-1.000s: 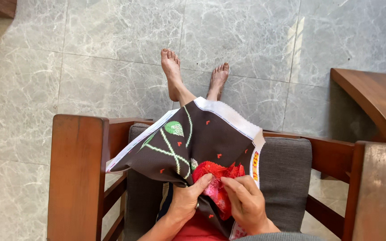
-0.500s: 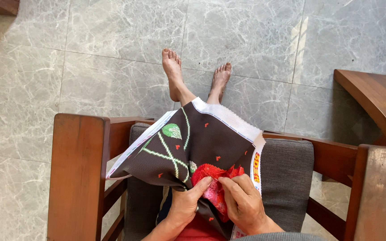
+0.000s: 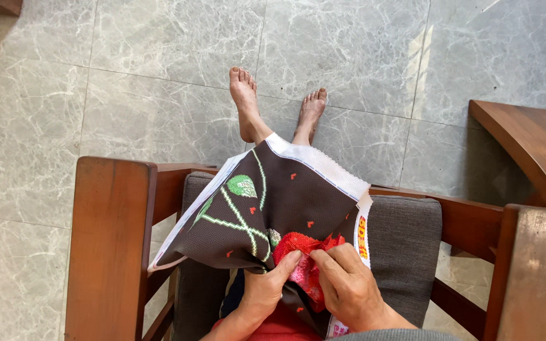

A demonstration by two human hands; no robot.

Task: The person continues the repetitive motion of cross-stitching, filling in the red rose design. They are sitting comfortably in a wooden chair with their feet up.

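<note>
A floor of large grey marbled tiles (image 3: 159, 95) fills the head view, with the person's two bare feet (image 3: 273, 104) stretched out on it beyond the front edge of a wooden armchair. The chair has broad brown armrests, one at the left (image 3: 109, 246) and one at the right (image 3: 532, 271), and a grey seat cushion (image 3: 406, 246) between them; another piece of brown wooden furniture (image 3: 532, 145) juts in at the right edge of the view. Draped over the person's lap, across the middle of the seat, lies a dark brown cross-stitch cloth (image 3: 285, 196) with a white border, green stems and a green leaf (image 3: 241, 185) worked on its left half and a red stitched patch (image 3: 304, 249) near its lower edge. The left hand (image 3: 266, 290) grips the cloth from below, thumb pressed on top beside the red patch. The right hand (image 3: 349, 284) sits just beside it, fingertips pressed together in a pinch on the red patch; whether they hold a needle or thread I cannot tell, as nothing that fine shows. The step in hand seems to be stitching the red area. The next move would call for keeping the cloth taut with the left hand while the right works precisely at the pinched spot.
</note>
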